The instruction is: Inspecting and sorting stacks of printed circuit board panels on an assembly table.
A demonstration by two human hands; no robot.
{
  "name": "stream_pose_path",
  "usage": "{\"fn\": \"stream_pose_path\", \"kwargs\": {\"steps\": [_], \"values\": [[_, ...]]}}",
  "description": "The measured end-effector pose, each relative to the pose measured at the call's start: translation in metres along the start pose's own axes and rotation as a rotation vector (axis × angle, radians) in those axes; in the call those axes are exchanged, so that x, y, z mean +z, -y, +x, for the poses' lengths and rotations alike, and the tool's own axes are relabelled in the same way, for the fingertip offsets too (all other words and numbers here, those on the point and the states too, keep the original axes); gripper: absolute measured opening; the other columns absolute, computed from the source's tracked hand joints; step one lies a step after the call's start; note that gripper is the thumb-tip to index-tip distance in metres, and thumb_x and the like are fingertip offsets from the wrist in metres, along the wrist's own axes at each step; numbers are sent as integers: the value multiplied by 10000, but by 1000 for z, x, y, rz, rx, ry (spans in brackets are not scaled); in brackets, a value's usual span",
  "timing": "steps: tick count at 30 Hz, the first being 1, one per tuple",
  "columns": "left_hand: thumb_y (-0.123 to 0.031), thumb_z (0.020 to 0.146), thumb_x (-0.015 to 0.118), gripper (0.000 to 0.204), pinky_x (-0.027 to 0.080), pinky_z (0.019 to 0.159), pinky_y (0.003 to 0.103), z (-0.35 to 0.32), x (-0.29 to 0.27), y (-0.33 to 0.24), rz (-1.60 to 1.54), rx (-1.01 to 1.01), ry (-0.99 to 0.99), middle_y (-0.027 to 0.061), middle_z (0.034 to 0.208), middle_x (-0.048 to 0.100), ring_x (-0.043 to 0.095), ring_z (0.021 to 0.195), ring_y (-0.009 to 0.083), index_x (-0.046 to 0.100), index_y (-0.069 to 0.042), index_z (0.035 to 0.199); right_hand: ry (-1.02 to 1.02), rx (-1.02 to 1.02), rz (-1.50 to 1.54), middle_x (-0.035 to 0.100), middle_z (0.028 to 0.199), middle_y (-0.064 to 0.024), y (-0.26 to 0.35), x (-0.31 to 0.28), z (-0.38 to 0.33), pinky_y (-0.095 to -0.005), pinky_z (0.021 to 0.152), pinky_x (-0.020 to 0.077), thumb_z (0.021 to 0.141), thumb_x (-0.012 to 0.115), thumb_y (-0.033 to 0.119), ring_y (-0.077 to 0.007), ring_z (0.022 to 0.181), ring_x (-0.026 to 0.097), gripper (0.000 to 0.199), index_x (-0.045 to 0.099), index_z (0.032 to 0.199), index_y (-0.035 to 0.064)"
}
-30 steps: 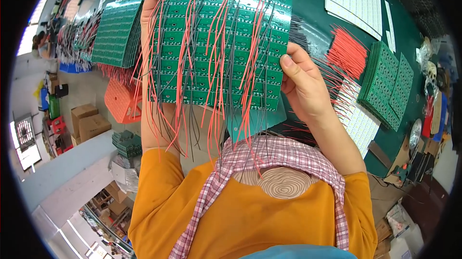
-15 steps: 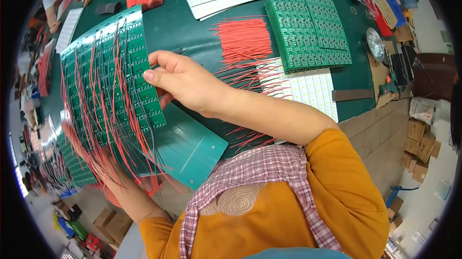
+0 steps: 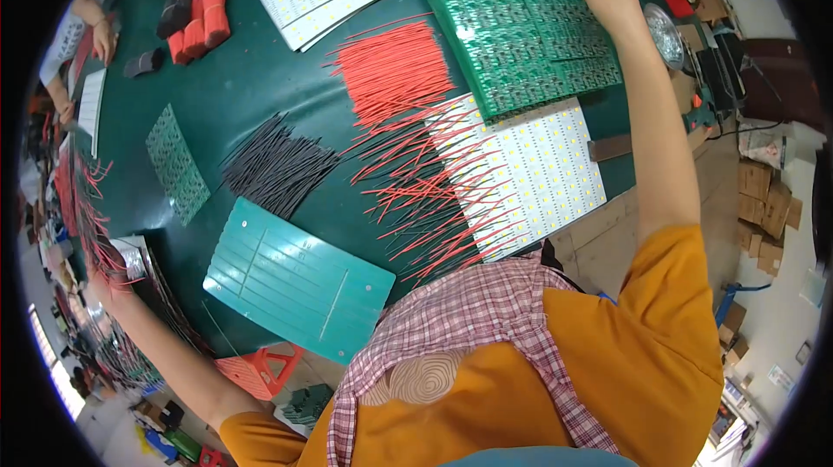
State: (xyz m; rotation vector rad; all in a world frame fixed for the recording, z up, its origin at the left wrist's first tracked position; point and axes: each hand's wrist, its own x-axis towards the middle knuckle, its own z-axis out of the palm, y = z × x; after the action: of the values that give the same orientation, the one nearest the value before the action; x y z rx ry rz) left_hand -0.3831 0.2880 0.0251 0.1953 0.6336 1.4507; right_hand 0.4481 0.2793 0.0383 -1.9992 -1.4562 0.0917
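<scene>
An electronics assembly workshop: a wide green bench (image 3: 260, 94) carries stacked green circuit boards (image 3: 521, 33) at one o'clock, white strip panels (image 3: 529, 172) at centre, and heaps of cut red wires (image 3: 395, 68) and black wires (image 3: 278, 167). Cardboard boxes (image 3: 764, 198) crowd the floor at three o'clock.

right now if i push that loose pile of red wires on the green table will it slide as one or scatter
The red wires would probably scatter: they lie as separate thin strands, some already fanned over the white LED panel. They look light and likely bendy.
</scene>
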Motion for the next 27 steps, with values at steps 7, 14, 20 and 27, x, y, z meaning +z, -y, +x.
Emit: {"fn": "stream_pose_path", "kwargs": {"steps": [7, 14, 20, 27], "values": [[-7, 869, 406, 306, 489, 897, 465, 38, -67, -95, 113, 276, -335, 222, 1113, 584, 579, 1019, 330, 528, 72, 1138, 408, 474, 88, 629, 947, -133, -22, 9, 30, -335, 786, 445, 801, 662, 344, -215, 885, 583, 443, 611, 1031, -31], [-41, 889, 354, 332, 477, 910, 471, 59, -54, -69, 121, 235, -289, 217, 1142, 572, 567, 1040, 342, 522, 64, 1156, 277, 437, 320, 619, 805, -55, -49, 10, 36, -280, 651, 422, 817, 655, 240, -138, 712, 543, 261, 650, 921, 0], [-69, 906, 309, 360, 466, 922, 477, 65, -40, -66, 129, 228, -243, 212, 1166, 562, 556, 1058, 352, 516, 58, 1171, 44, 388, 1126, 642, 950, -58, -86, -35, 55, -355, 851, 441, 872, 570, 176, -193, 921, 574, 236, 592, 1064, 41], [-41, 901, 282, 378, 448, 950, 490, 78, -46, -64, 202, 299, -189, 255, 1209, 518, 524, 1102, 381, 491, 87, 1189, -156, 576, 1202, 636, 977, -95, -89, -82, 29, -313, 733, 519, 871, 592, 210, -190, 805, 623, 291, 576, 1069, -2]]}}
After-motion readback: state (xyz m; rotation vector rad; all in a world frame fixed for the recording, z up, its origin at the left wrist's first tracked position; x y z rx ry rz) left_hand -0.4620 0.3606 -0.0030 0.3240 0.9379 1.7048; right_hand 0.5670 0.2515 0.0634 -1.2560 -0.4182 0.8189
